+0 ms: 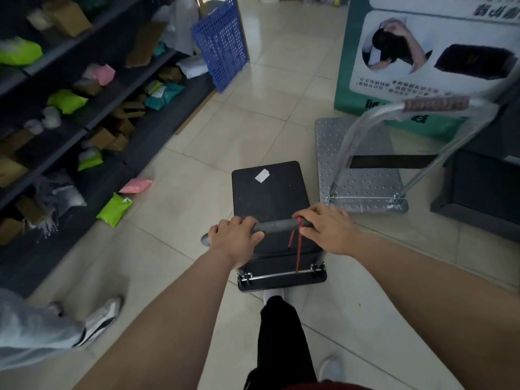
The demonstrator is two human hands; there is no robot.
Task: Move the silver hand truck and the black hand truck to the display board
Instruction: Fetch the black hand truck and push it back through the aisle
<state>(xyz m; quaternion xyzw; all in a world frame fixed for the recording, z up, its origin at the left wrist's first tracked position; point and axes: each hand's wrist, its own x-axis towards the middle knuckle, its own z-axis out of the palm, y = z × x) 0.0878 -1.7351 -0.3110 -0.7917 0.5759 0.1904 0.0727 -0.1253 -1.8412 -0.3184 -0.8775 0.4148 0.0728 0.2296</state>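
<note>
Both hands grip the handle [277,225] of the black truck [267,192]. The left hand [235,237] curls round its left end, thumb underneath. The right hand [327,230] closes over the right end, just beside a red cord [298,244] tied there. I judge this spread, two-handed hold suits steering the platform straight. The black truck stands on the floor directly ahead of the person, its far edge pointing toward the board [422,88] at far right. The silver truck [332,142] sits just right of it, handle up, its far end near the board's foot, so that half looks done. Shelves [84,130] of parcels line the left.
</note>
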